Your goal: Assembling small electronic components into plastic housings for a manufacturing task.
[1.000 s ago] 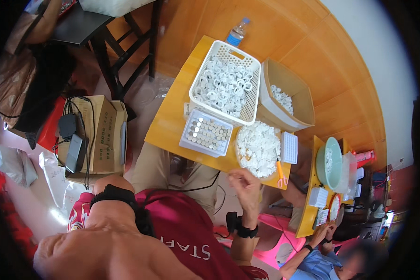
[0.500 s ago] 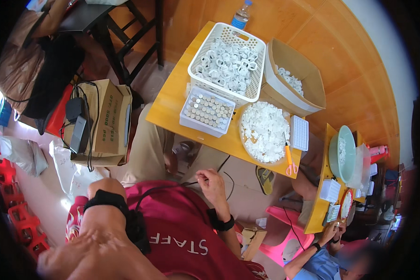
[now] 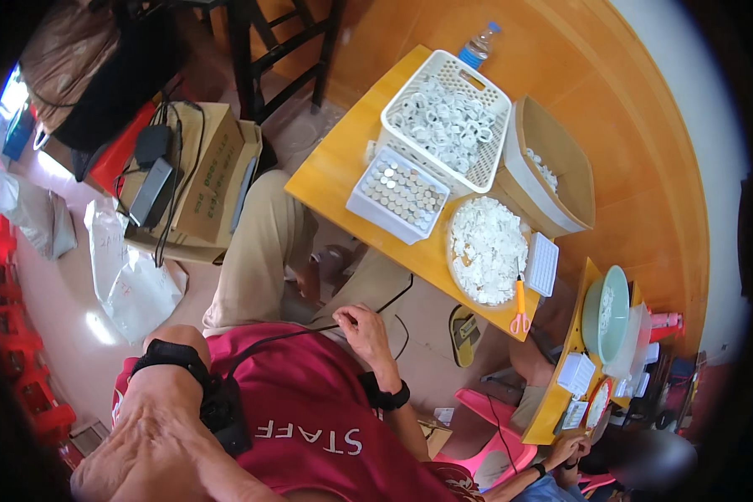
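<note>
My left hand (image 3: 146,448) is raised close to the camera at the lower left, back of the hand showing. Its fingers run out of the picture, so whether it holds anything is hidden. A black wristband (image 3: 169,360) circles that wrist, beside a black device (image 3: 224,414) against my dark red shirt (image 3: 309,393). In front of my lap is my right hand (image 3: 364,333), its fingers curled in. A thin black cable (image 3: 280,338) runs from the device up to these fingers and past them; a grip on it cannot be made out. The right wrist wears another black band (image 3: 386,393).
On a yellow table (image 3: 330,171) stand a white basket (image 3: 498,138) of white rings, a white box (image 3: 375,209) of round pieces, a tray of white bits, orange-handled scissors (image 3: 520,303) and a carton (image 3: 552,197). Left is a cardboard box (image 3: 205,180). A co-worker's hands (image 3: 571,452) are lower right.
The whole view has shifted, and the table sits farther right. My right hand shows slightly farther left, still curled. My left hand stays raised near the camera.
</note>
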Demonstrator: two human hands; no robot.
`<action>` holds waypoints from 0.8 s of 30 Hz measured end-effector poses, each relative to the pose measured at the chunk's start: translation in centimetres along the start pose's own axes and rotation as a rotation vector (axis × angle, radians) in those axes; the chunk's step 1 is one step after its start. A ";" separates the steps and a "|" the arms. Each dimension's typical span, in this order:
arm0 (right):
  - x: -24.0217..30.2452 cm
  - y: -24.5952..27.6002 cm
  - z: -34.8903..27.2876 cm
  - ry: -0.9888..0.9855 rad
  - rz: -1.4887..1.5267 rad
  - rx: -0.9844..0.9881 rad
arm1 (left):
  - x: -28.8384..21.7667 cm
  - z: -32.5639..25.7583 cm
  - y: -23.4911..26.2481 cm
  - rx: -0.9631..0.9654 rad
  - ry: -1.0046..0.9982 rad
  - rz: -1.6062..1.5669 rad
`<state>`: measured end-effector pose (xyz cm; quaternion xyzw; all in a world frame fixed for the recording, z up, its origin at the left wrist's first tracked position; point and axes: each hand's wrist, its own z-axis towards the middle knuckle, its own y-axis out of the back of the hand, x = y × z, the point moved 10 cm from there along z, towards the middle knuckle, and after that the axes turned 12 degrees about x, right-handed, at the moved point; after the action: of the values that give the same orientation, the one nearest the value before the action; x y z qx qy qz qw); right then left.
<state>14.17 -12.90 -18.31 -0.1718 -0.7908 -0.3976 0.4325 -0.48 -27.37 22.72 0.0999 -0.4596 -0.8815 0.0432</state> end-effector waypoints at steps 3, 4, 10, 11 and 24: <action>1.1 -1.8 0.0 0.012 -0.072 0.003 | 2.6 -2.4 -1.8 0.067 -0.029 -0.190; 1.5 -2.7 -0.1 0.004 -0.070 0.011 | 2.8 -0.9 -3.2 0.099 -0.043 -0.282; 3.0 -6.5 -0.5 0.015 -0.110 -0.018 | 8.3 -2.8 -8.9 0.290 -0.138 -0.878; 3.3 -7.0 -0.7 0.023 -0.119 -0.035 | 9.3 -1.7 -10.4 0.308 -0.144 -0.979; 7.3 -16.2 -0.5 -0.077 -0.401 0.002 | 24.5 -7.6 -28.4 0.700 0.219 -1.768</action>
<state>0.31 -23.94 -20.00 -0.0252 -0.8255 -0.4681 0.3144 -22.36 -21.29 -8.13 0.5001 -0.4488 -0.3933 -0.6276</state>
